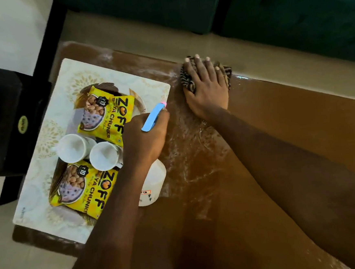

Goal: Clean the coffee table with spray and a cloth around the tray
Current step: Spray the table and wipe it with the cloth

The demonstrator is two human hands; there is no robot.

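The brown, shiny table (278, 137) has white wet streaks just right of the tray (112, 73). The stripy cloth (187, 81) lies there at the far edge, under the flat, open right hand (207, 87). The left hand (145, 141) grips a white spray bottle (155, 182) beside the tray. Cups (71, 148) and yellow snack packs (105, 114) sit on the tray.

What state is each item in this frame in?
White spray bottle with blue trigger: gripped by left hand.
Dark striped cloth: bunched, pressed under flat right hand.
Brown wooden coffee table: wet, streaked white.
Two white cups: empty, on cream patterned tray.
Two yellow snack packets: lying on tray.
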